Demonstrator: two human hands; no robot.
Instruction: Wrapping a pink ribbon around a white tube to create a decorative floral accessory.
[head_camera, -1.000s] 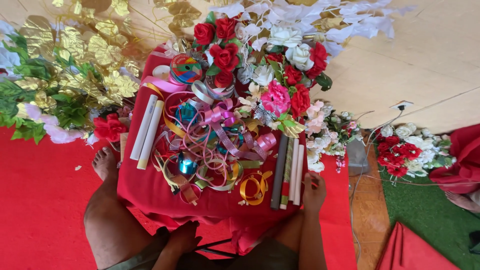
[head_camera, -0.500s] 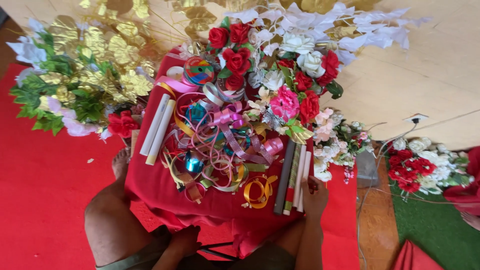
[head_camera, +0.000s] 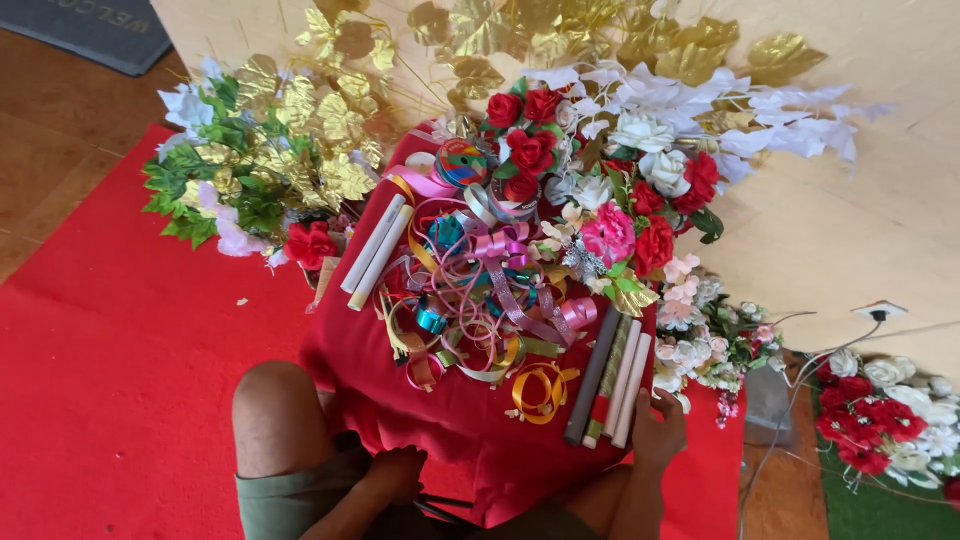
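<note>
A low table draped in red cloth (head_camera: 470, 420) stands in front of me, between my knees. On it lies a tangle of curled ribbons (head_camera: 480, 300) in pink, gold, teal and silver, with artificial red, pink and white flowers (head_camera: 600, 210) at its far side. My right hand (head_camera: 655, 432) rests at the table's near right corner, touching the ends of several grey, green and white rolled sticks (head_camera: 610, 385). My left hand (head_camera: 395, 472) is low by my lap, under the cloth's near edge, fingers curled; whether it grips anything is unclear.
Two cream rolls (head_camera: 372, 248) lie on the table's left. Gold and green leaf bunches (head_camera: 270, 150) sit to the left, white leaves (head_camera: 760, 125) at the back, more flowers (head_camera: 880, 410) on the right. A red carpet (head_camera: 110, 370) covers the floor; a cable (head_camera: 800, 385) runs by the beige wall.
The view has shifted, so the table and flowers sit lower and more to the right in the picture. My right hand stays at the rolled sticks; my left hand stays by my lap.
</note>
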